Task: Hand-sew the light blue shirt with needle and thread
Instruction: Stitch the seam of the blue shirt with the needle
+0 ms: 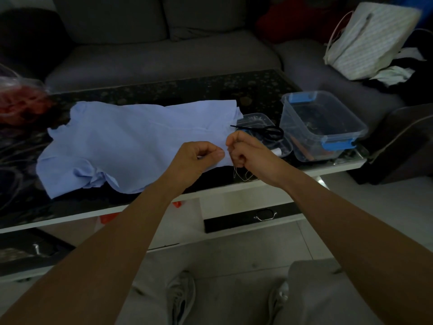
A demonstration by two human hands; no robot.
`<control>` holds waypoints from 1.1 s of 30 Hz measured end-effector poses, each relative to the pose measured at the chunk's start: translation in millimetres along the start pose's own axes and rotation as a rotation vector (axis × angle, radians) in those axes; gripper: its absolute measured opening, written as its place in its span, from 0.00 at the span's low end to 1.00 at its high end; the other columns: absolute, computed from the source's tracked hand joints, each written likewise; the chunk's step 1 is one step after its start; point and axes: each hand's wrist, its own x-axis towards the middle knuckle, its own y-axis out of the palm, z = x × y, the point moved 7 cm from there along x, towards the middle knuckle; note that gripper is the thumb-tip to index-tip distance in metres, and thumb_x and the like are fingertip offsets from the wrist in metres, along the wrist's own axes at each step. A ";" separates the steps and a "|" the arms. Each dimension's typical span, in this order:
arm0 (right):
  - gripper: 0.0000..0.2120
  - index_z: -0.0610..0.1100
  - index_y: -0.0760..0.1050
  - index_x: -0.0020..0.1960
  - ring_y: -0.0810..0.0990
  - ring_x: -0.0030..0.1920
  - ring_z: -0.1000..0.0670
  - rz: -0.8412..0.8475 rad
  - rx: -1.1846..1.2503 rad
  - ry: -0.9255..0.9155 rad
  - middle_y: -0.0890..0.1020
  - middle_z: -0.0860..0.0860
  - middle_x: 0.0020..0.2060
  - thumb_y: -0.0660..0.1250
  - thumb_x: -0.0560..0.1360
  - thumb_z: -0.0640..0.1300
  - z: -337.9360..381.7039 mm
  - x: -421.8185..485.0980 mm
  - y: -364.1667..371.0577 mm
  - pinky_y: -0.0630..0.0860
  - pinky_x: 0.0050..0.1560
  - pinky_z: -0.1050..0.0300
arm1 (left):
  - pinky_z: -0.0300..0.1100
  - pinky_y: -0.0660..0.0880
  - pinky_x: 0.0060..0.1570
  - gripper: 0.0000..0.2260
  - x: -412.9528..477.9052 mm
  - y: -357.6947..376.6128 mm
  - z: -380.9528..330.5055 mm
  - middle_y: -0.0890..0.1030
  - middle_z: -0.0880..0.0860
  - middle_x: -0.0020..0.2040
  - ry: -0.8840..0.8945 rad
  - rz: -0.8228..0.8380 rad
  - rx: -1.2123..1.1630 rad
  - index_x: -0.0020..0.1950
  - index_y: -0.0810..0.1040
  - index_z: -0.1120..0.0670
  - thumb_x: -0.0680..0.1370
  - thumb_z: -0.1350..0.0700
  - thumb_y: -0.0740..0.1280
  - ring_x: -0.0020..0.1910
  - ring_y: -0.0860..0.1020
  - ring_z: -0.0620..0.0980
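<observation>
**Both hands at shirt edge, thread hanging below right hand**

Left hand (201, 156) pinches the near right edge of the light blue shirt (131, 141), thumb on top of the fabric, fingers curled under. Right hand (246, 151) sits just beside it, almost touching, fingers curled tight into a fist at the same edge. Pale thread (243, 175) hangs in loose loops from under the right hand, down over the tabletop (164, 90) front edge. Right hand seems to grip the thread; the needle is too small to make out.

The shirt lies flat on the dark patterned tabletop, spreading left and away from the left hand, with a sleeve bunched at the near left.

Just beyond the right hand: black scissors (262, 131) lying across a shallow clear tray (257, 119). Further right of that hand is a clear bin (321, 123) with blue latches and dark contents inside.

Far left of the left hand is a red item in clear plastic (18, 102). Beyond both hands is a grey sofa (140, 55), with a pale bag (370, 41) on its right part. Lighting is dim.
</observation>
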 end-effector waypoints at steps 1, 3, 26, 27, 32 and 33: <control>0.12 0.45 0.71 0.46 0.67 0.30 0.57 0.002 -0.020 -0.009 0.69 0.51 0.31 0.54 0.74 0.30 1.4 -0.6 1.2 0.65 0.34 0.62 | 0.25 0.71 0.42 0.04 -0.2 0.4 0.0 0.81 0.45 0.39 -0.002 -0.004 0.005 0.46 0.82 0.55 0.77 0.60 0.68 0.37 0.77 0.33; 0.13 0.45 0.71 0.46 0.67 0.31 0.57 0.009 -0.049 -0.022 0.69 0.51 0.32 0.53 0.75 0.30 4.4 -1.5 3.1 0.66 0.35 0.64 | 0.26 0.71 0.42 0.03 0.5 -0.5 0.3 0.81 0.46 0.40 -0.004 -0.020 0.008 0.47 0.82 0.55 0.77 0.60 0.68 0.37 0.77 0.33; 0.06 0.41 0.81 0.51 0.80 0.56 0.53 -0.131 -0.390 -0.343 0.82 0.50 0.52 0.71 0.74 0.38 32.1 -12.1 -13.1 0.76 0.60 0.52 | 0.27 0.71 0.36 0.04 1.3 -12.7 -0.9 0.82 0.52 0.39 -0.021 -0.202 0.036 0.45 0.83 0.59 0.76 0.59 0.70 0.33 0.77 0.36; 0.05 0.44 0.81 0.49 0.78 0.55 0.53 -0.132 -0.470 -0.397 0.82 0.51 0.51 0.72 0.73 0.41 35.4 -13.9 -9.1 0.74 0.60 0.50 | 0.26 0.71 0.35 0.05 0.7 -11.9 -1.4 0.82 0.51 0.38 -0.021 -0.196 0.040 0.45 0.84 0.59 0.76 0.59 0.70 0.32 0.76 0.36; 0.05 0.57 0.79 0.45 0.76 0.54 0.52 -0.214 -0.666 -0.528 0.77 0.55 0.48 0.67 0.71 0.57 44.1 -15.9 -3.6 0.68 0.59 0.37 | 0.25 0.68 0.33 0.04 -0.8 -7.2 -5.4 0.80 0.48 0.35 -0.002 -0.164 0.084 0.46 0.84 0.59 0.76 0.60 0.69 0.30 0.75 0.34; 0.06 0.57 0.78 0.45 0.75 0.55 0.52 -0.217 -0.695 -0.537 0.76 0.55 0.48 0.66 0.72 0.57 44.7 -17.4 -1.9 0.67 0.60 0.38 | 0.25 0.69 0.33 0.04 -1.2 -6.9 -5.5 0.80 0.48 0.35 -0.001 -0.163 0.082 0.46 0.84 0.58 0.76 0.60 0.69 0.31 0.75 0.34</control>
